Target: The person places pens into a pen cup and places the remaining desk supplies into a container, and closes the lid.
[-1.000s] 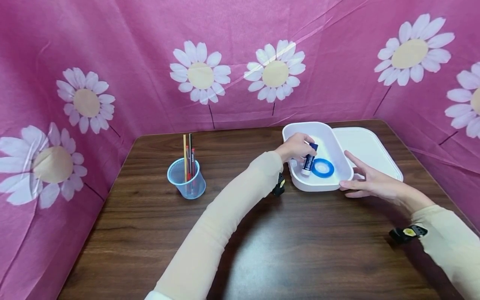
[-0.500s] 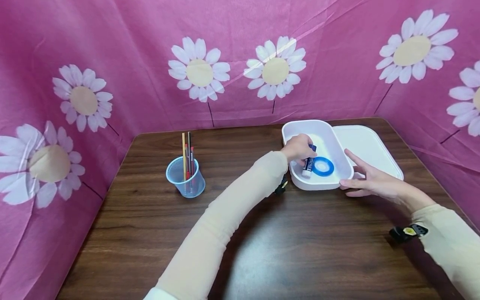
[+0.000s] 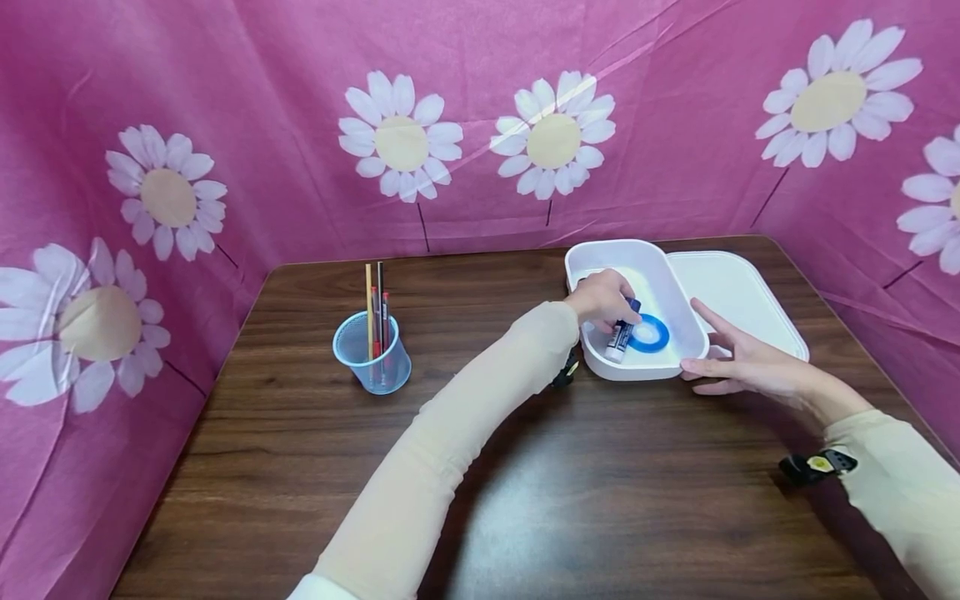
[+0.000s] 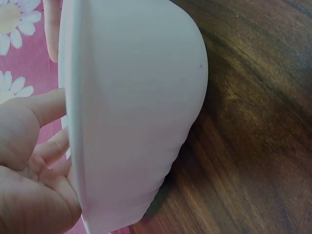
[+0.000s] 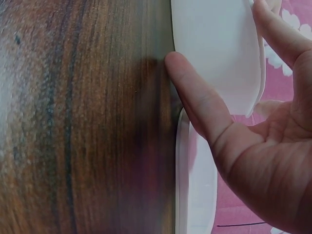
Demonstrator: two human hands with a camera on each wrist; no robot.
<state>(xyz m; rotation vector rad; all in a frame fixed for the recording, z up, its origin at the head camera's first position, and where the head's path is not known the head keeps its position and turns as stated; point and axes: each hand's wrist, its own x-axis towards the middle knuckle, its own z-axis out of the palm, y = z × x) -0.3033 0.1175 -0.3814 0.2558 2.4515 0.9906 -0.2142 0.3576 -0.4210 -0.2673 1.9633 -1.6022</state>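
In the head view, my left hand (image 3: 604, 298) reaches over the left rim of a white plastic box (image 3: 626, 373). Its fingers hold the dark blue end of a glue stick (image 3: 621, 336), whose white end points toward the box's near side. Next to the stick, a blue tape roll (image 3: 657, 342) lies flat on the box floor. In the left wrist view, the box's outer wall (image 4: 136, 97) hides the held end. My right hand (image 3: 738, 358) is spread at the box's near right corner, with the thumb against the wall and the fingers extended.
A white lid (image 3: 738, 292) lies on the table right of the box, partly behind the right hand. A blue mesh pen cup (image 3: 382, 375) with several pencils and pens stands on the left. Pink flowered cloth (image 3: 480, 217) surrounds the wooden table (image 3: 300, 467).
My left hand has lowered the glue stick slightly, toward the near side of the box and beside the tape roll. The right hand has stayed at the box corner.
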